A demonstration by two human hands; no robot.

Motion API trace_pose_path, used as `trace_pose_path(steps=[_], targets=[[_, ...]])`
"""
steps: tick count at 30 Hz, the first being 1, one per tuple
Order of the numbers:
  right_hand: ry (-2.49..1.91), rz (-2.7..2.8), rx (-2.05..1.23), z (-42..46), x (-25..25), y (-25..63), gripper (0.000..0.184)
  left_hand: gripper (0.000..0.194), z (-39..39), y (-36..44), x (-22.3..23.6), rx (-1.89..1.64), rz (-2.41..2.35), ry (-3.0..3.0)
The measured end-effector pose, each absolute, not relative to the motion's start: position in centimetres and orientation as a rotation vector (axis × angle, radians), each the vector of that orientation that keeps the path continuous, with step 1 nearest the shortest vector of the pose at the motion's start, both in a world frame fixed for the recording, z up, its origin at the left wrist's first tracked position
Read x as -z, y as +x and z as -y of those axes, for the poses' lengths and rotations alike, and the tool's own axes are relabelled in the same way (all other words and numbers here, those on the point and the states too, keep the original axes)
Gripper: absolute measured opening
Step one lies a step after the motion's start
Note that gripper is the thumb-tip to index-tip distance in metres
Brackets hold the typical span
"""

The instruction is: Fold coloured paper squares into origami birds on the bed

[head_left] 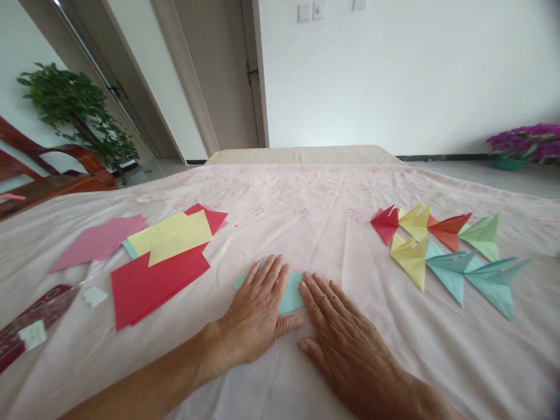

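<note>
A light blue sheet of paper [290, 295] lies on the cloth in front of me, its upper edges slanting. My left hand [258, 309] rests flat across its left part, fingers stretched out. At the paper's right edge, my right hand [345, 332] lies palm down with fingers extended, the tips touching the paper. Both thumbs point toward each other below the paper. Much of the sheet is hidden under the hands, so I cannot tell all of its folds.
Red paper sheets [160, 286], yellow sheets [177, 233] and pink sheets [100, 239] lie to the left, near a dark red package [37, 321] and a white scrap [95, 296]. Several folded paper shapes [450, 280] stand at the right on the pink tablecloth [280, 204].
</note>
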State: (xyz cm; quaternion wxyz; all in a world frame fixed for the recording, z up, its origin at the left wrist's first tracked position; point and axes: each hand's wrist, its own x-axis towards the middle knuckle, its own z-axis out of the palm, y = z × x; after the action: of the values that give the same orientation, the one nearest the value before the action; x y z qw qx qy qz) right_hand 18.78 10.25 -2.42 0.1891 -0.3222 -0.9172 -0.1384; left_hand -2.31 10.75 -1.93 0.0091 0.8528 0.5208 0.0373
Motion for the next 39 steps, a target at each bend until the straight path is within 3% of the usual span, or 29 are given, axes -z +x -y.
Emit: trace_pose_path(steps=[20,29,39], targets=[[-1.263,2.608,0.234,-9.3,3.6,24.3,0.069,0.079,-10.7,-4.7,3.2,-0.179,-1.767,2.674],[-1.570,2.376,0.184,-8.6,4.8,25.4,0.065,0.047,-12.1,-6.4,4.0,-0.711,-1.918,2.314],[-1.547,2.315,-0.039,-7.8,2.4,24.6,0.054,0.043,-10.1,-4.8,1.9,-0.664,-1.996,2.232]])
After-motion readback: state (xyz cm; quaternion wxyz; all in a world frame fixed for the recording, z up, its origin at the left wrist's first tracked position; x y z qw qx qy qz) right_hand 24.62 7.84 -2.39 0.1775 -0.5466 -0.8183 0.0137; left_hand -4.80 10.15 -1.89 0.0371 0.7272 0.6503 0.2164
